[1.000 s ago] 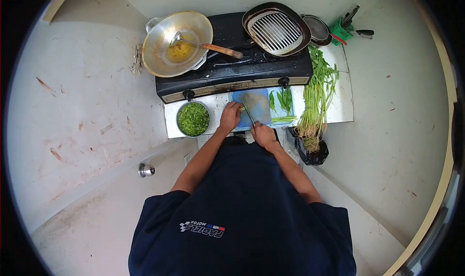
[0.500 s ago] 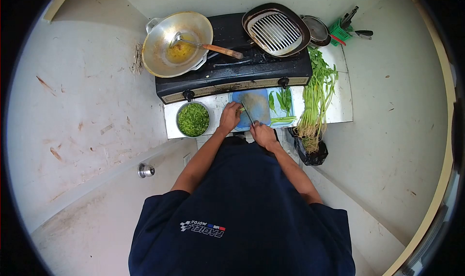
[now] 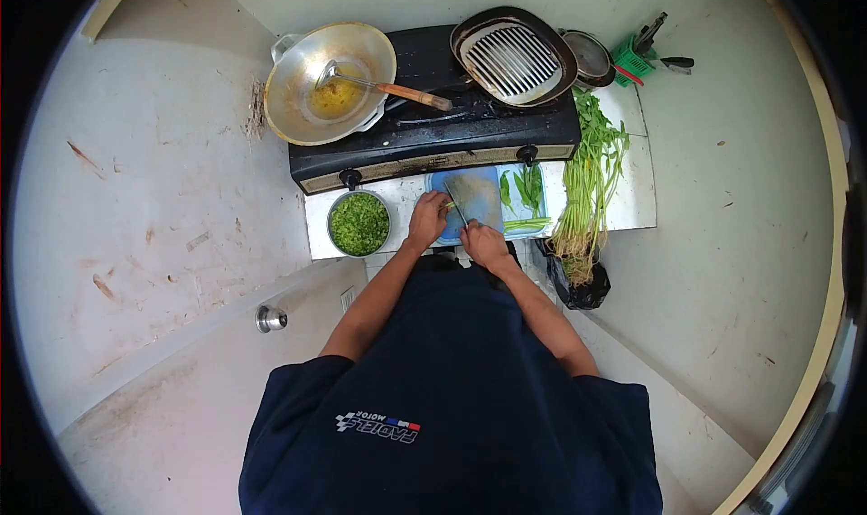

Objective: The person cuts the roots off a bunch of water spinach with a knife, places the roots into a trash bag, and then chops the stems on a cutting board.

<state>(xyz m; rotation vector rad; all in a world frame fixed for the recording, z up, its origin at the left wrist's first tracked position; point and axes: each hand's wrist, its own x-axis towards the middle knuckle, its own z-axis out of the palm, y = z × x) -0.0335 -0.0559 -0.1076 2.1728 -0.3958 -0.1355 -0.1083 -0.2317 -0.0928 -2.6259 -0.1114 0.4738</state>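
Note:
My right hand [image 3: 485, 244] is closed round the handle of a knife [image 3: 456, 204], whose blade points up and left over the blue cutting board [image 3: 483, 194]. At the board's left side, my left hand [image 3: 428, 219] is closed with its fingertips on a small bit of green stem [image 3: 449, 205], close to the blade. Beside the board on the right, a light blue tray [image 3: 545, 199] holds green leaves [image 3: 529, 188] and cut stems [image 3: 526, 223]. Left of my hands stands a round metal bowl [image 3: 389, 228] full of chopped greens [image 3: 358, 224].
Behind the board is a black stove [image 3: 433, 154] carrying a wok [image 3: 289, 86] with a ladle [image 3: 411, 95] in it and a grill pan [image 3: 513, 59]. A bunch of rooted greens [image 3: 587, 176] lies at right, above a black plastic bag [image 3: 587, 294]. Walls enclose both sides.
My right hand and the knife have shifted slightly to the left, the blade now nearer my left fingers. My left hand stays in about the same place.

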